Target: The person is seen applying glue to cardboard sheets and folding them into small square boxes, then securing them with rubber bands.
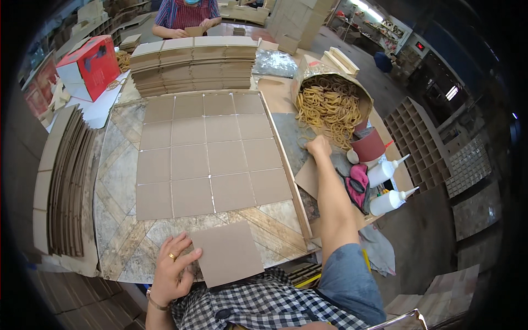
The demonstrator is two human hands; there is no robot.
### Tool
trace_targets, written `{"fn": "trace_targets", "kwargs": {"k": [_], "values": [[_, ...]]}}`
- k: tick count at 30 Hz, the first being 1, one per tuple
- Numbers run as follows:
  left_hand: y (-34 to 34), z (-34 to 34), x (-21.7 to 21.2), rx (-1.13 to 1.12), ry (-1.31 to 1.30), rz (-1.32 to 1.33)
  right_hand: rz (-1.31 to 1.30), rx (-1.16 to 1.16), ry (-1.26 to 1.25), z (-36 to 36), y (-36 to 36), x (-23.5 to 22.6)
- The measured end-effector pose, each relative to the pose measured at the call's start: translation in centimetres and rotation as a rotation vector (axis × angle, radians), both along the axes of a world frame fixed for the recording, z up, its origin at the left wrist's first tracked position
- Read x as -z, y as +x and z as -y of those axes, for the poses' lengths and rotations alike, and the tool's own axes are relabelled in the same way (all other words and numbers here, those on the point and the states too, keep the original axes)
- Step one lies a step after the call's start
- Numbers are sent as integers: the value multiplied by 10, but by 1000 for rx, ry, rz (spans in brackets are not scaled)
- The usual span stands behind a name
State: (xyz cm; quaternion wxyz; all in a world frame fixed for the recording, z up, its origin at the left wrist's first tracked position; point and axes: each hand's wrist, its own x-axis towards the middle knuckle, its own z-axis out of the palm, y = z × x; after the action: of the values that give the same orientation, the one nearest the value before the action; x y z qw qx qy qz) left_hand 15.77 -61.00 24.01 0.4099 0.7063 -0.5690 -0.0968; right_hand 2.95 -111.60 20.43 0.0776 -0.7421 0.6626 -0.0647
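Cardboard square (227, 253) lies at near edge of tile board (118, 181), my left hand (173, 268) flat on it, fingers spread. Right hand (318, 146) reaches to rubber band pile (329, 109), fingers curled, cannot tell if gripping. I judge: fetching band step. Next needs 1 band pinched, brought back.

At the lower middle of the frame, the left hand (175, 263) rests flat on the edge of a loose brown cardboard square (226, 253). Above it, a grid of cardboard squares (212, 154) covers the tiled board (118, 181). At right of centre, the right hand (319, 146) reaches to the pile of rubber bands (329, 107) spilling from a sack. Two white glue bottles (388, 187) lie further right.
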Motion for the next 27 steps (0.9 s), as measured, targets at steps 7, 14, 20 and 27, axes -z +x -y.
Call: {"fn": "trace_targets", "kwargs": {"k": [7, 14, 20, 27], "values": [[-17, 8, -11, -114, -76, -186, 692, -514, -107, -44, 16, -8], [-22, 17, -7, -203, -192, -435, 590, -1446, 300, -300, 24, -92], [-13, 12, -13, -185, -90, -359, 602, -1457, 480, -324, 34, -94], [23, 14, 4, -270, 1, -776, 599, -1082, 69, -285, 5, -78]]}}
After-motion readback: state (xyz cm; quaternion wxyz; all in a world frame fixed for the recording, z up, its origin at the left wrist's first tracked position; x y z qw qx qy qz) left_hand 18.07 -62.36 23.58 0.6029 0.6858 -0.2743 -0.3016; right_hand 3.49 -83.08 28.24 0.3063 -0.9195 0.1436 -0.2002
